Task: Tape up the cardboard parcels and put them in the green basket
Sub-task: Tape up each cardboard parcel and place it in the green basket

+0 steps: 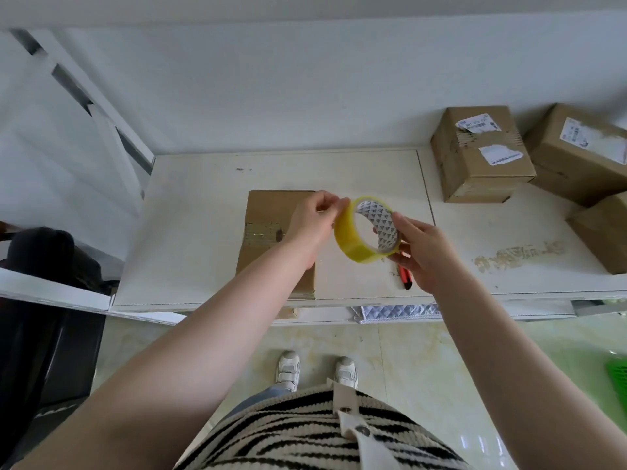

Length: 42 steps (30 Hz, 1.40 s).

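Here both hands (420,252) hold the tape roll (364,232) above the parcel (268,225).

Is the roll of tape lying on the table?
No, both hands, left hand and right hand, hold the tape roll up above the table.

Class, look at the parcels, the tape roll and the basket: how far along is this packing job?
Done: nothing visibly finished; the basket barely shows at the edge, contents hidden. In hand: the right hand holds the tape roll while the left hand picks at its edge, above the flat parcel. Left: taping it and the stacked parcels.
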Available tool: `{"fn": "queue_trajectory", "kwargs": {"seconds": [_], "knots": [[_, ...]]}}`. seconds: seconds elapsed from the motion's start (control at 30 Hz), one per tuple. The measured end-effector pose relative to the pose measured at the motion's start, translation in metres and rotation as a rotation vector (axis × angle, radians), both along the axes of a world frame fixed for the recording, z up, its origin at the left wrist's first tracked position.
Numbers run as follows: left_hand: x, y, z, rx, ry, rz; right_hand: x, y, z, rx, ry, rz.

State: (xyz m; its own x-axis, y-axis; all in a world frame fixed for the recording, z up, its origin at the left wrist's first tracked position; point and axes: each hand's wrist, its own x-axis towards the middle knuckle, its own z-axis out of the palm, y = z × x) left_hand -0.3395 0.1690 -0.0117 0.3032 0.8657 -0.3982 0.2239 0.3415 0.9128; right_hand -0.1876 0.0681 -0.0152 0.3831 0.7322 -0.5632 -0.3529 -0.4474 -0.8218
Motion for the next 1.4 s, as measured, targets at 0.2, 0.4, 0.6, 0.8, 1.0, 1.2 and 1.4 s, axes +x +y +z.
{"fn": "queue_trajectory", "kwargs": {"seconds": [0.2, 0.4, 0.6, 0.8, 1.0, 1.2, 1.4], "knots": [[0.0, 0.01, -0.004, 0.337, 0.237, -0.167, 0.005, 0.006, -0.006, -0.04, -0.024, -0.046], [0.003, 0.017, -0.011, 0.316, 0.375, -0.32, 0.006, 0.01, -0.026, -0.094, -0.029, -0.096], [-0.032, 0.023, -0.011, 0.449, 0.39, -0.2, -0.001, 0.026, -0.071, -0.223, -0.057, -0.193], [-0.1, 0.04, -0.029, 0.415, 0.629, 0.115, -0.023, 0.043, -0.067, -0.256, -0.558, -0.082], [-0.109, 0.037, -0.053, -0.091, 0.546, 0.061, -0.093, 0.056, -0.023, -0.068, -0.73, 0.207], [-0.103, 0.029, -0.064, -0.047, 0.515, 0.044, -0.138, 0.059, -0.035, -0.147, -0.688, 0.278], [-0.101, 0.027, -0.068, -0.022, 0.61, 0.03, -0.147, 0.067, -0.056, -0.203, -0.61, 0.212]]}}
